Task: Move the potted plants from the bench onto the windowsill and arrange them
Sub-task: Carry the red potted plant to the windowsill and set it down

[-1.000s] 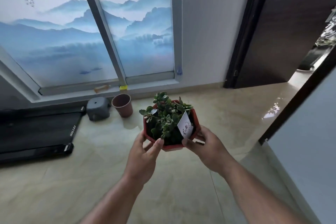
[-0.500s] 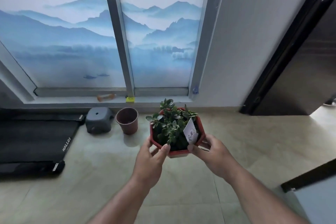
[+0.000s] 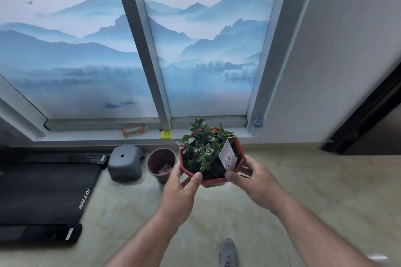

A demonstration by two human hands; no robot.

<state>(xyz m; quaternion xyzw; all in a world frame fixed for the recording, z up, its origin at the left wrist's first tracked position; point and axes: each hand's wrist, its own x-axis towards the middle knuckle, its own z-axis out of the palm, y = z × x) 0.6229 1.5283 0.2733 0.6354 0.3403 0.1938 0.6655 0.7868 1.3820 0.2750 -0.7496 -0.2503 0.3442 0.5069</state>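
A red octagonal pot (image 3: 240,154) holds a green leafy plant (image 3: 202,147) and a white tag (image 3: 228,156). Both hands carry it in the air in front of me. My left hand (image 3: 181,188) grips its left front rim, thumb on top. Gripping the right front rim is my right hand (image 3: 253,177). The low grey windowsill (image 3: 97,135) runs just beyond the pot, under a window covered with a blue mountain print.
An empty brown pot (image 3: 161,163) and a grey plastic stool (image 3: 125,162) stand on the tiled floor below the sill. A black treadmill (image 3: 41,193) lies at left. A small orange object (image 3: 133,131), a yellow tag and a bottle (image 3: 257,124) rest on the sill. My shoe (image 3: 226,252) shows below.
I have walked closer to the window with the pot held in both hands; the sill and floor objects now appear larger and nearer.
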